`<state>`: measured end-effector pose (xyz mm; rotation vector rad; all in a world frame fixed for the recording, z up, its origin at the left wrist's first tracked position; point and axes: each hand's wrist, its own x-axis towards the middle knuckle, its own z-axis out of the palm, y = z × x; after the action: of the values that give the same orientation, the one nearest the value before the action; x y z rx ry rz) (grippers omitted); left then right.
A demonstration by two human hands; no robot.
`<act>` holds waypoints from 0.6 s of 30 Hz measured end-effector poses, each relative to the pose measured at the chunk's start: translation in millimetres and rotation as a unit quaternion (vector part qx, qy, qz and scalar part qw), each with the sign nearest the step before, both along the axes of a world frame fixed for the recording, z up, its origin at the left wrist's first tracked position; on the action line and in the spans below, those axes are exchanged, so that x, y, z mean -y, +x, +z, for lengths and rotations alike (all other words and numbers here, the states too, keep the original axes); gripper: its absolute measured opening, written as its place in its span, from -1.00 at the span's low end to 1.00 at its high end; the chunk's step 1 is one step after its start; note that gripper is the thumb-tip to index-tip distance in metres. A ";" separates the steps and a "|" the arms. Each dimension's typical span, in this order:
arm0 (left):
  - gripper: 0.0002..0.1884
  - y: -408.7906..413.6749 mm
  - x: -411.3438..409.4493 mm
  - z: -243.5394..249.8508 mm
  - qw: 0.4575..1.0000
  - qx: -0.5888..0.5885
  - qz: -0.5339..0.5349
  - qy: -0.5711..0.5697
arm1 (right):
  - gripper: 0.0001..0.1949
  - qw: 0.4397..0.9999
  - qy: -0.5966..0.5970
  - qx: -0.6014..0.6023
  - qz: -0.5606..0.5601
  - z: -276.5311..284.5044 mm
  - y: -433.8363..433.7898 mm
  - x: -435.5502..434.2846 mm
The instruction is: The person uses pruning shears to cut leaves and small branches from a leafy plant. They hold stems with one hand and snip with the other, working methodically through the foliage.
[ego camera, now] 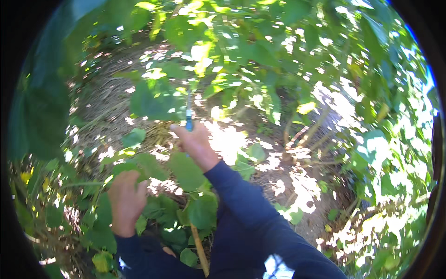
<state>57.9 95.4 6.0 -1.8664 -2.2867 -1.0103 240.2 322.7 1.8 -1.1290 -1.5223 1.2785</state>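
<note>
My right hand (195,139) is closed around the blue handle of a tool (189,122), whose thin, blurred shaft or blade points up the picture; its exact kind cannot be told. Lower and to the left, my left hand (128,198) is at a leafy green stem, fingers curled near a broad leaf (126,168); whether it grips the stem is hidden. Broad green leaves (186,171) lie between the two hands. Below them a light brown stem (199,249) stands close to my body.
Dense leafy plants (258,52) fill the top and right. Several woody stems (313,129) rise from the ground at the right. Large dark leaves (41,115) hang close at the left. Dry litter (104,94) covers soil beyond my hands.
</note>
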 end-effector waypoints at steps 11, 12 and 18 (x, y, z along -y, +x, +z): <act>-0.78 -8.2 -32.9 -20.4 0.999 0.028 0.014 -0.043 | -0.46 0.999 -0.015 -0.039 -0.029 1.9 84.4 11.5; -0.79 -11.9 -33.4 -22.2 0.999 0.024 0.013 -0.027 | -0.47 0.998 -0.037 -0.056 -0.018 5.9 90.5 11.8; -0.78 2.7 -38.2 -20.3 0.999 -0.024 0.043 0.004 | -0.50 0.983 -0.108 -0.149 0.020 18.8 108.9 13.3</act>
<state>60.5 133.6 -14.3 -1.7534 -2.3103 -0.9525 349.1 309.3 20.6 -0.9906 -1.2120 1.5930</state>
